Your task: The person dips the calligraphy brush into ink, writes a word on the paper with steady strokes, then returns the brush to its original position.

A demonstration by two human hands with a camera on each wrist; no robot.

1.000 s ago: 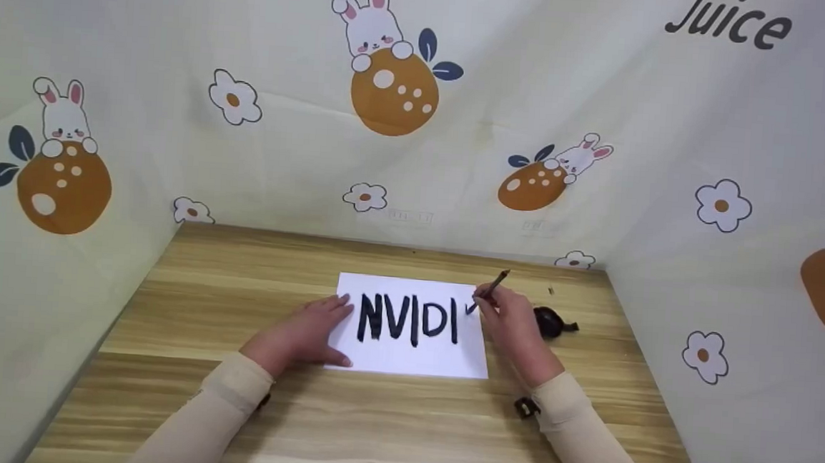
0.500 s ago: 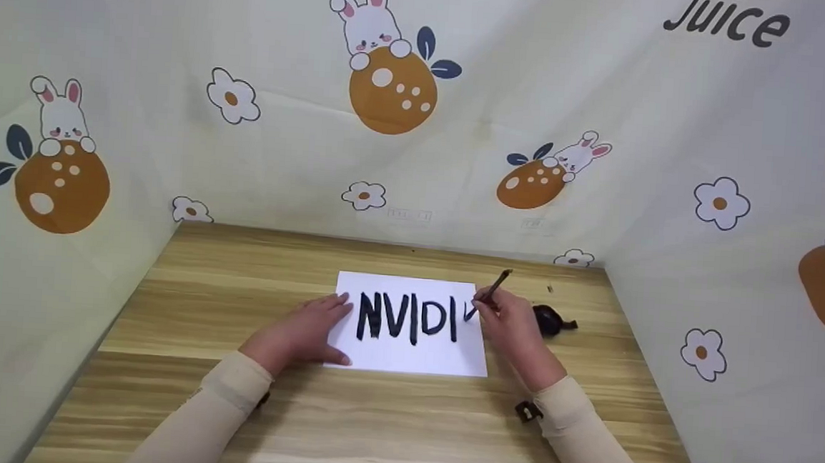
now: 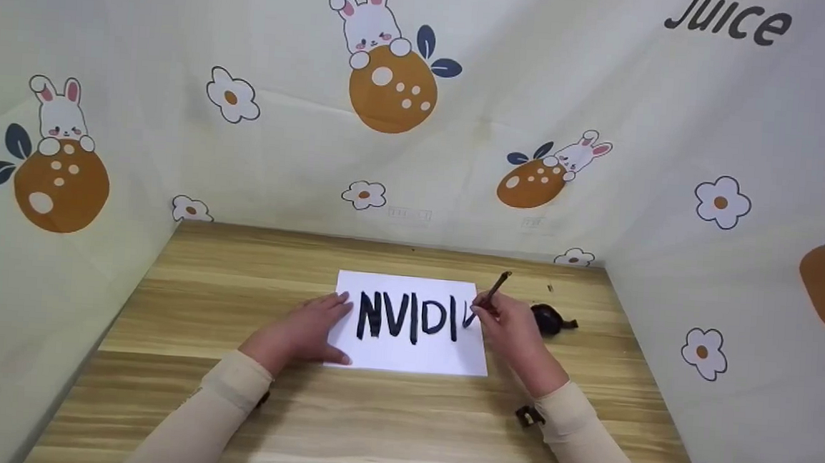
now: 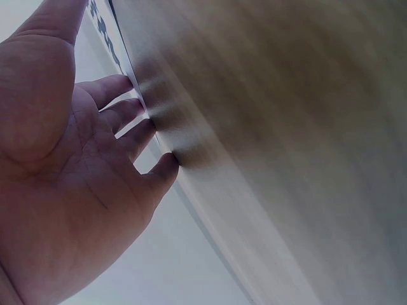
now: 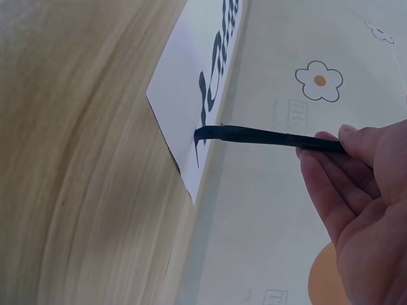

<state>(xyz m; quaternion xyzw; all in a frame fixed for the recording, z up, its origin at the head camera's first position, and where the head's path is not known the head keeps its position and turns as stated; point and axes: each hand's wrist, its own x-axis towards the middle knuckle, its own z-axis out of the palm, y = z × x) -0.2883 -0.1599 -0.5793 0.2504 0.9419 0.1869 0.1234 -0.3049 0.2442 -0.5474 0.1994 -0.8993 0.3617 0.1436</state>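
A white sheet of paper lies on the wooden table, with thick black letters reading "NVIDI" and a further stroke beside them near its right edge. My left hand rests on the sheet's left edge, fingers spread. In the left wrist view, the left hand's fingertips touch down at the surface. My right hand pinches a slim black writing brush between thumb and fingers. Its soft tip bends against the paper at the newest stroke, as the right wrist view shows. In the head view, the right hand partly covers the sheet's right edge.
A round black object with a short stub lies just right of my right hand; its kind is unclear. A tiny dark bit lies behind it. Printed cloth walls enclose the table at the back and sides.
The right hand has drawn the brush tip down toward the near side, lengthening the stroke right of the last "I". The left hand stays in place on the paper.
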